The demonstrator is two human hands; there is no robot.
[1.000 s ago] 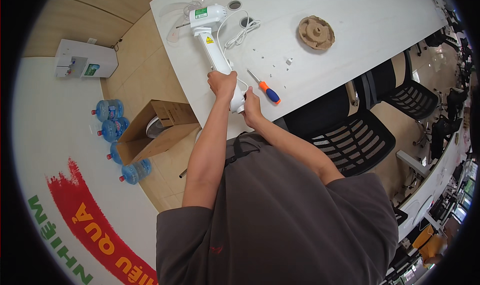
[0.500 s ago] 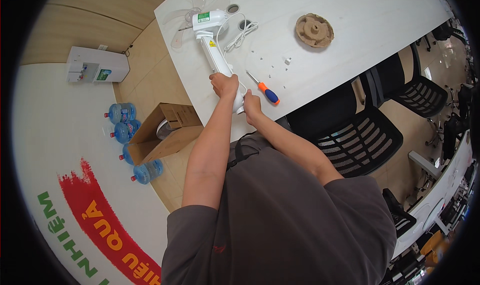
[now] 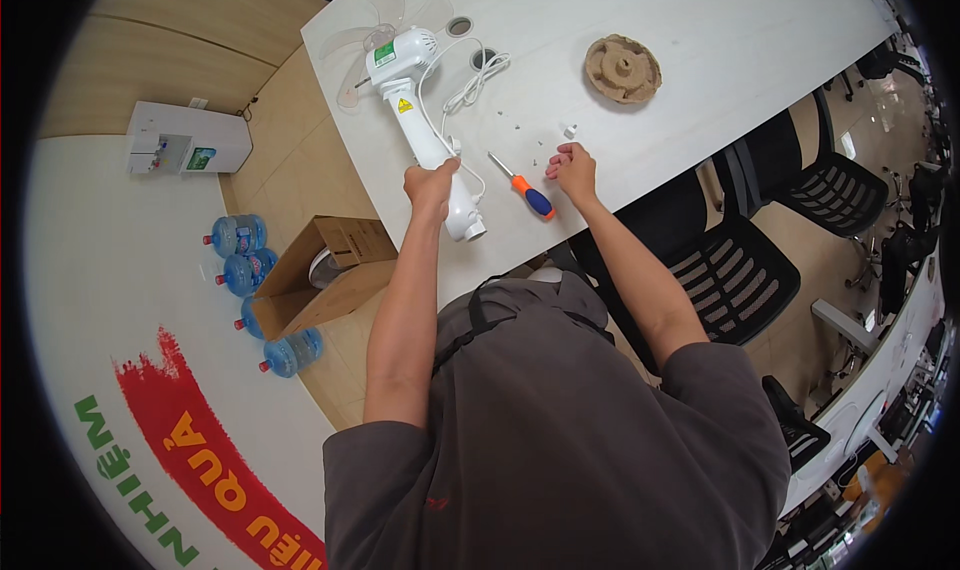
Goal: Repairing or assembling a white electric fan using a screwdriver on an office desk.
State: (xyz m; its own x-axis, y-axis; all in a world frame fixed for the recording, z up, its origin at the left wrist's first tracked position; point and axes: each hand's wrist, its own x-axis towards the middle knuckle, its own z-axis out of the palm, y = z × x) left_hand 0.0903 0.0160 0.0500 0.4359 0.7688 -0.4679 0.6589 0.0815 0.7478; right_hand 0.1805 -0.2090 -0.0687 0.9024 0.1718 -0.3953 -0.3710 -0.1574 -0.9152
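A white electric fan (image 3: 408, 120) without its base lies across the table corner, its clear blades (image 3: 343, 42) at the far left and its tube end toward me. My left hand (image 3: 431, 186) is wrapped round the lower column. Beside it, its white cord (image 3: 468, 96) lies partly coiled. My right hand (image 3: 575, 174) is over the table with fingers partly spread and nothing visible in them. It is near several small screws (image 3: 536, 162) and a small white plastic part (image 3: 570, 130). An orange and blue screwdriver (image 3: 534, 197) lies between my hands, its tip pointing away.
A round brown moulded-pulp piece (image 3: 623, 69) sits farther back on the white table (image 3: 700, 30). An open cardboard box (image 3: 330, 280) and several blue water bottles (image 3: 240, 235) stand on the floor at left. Black mesh chairs (image 3: 735, 275) line the table's right edge.
My right hand has left the tube end of the fan and moved right and away, past the screwdriver to the small parts. My left hand stays on the column, which has shifted slightly.
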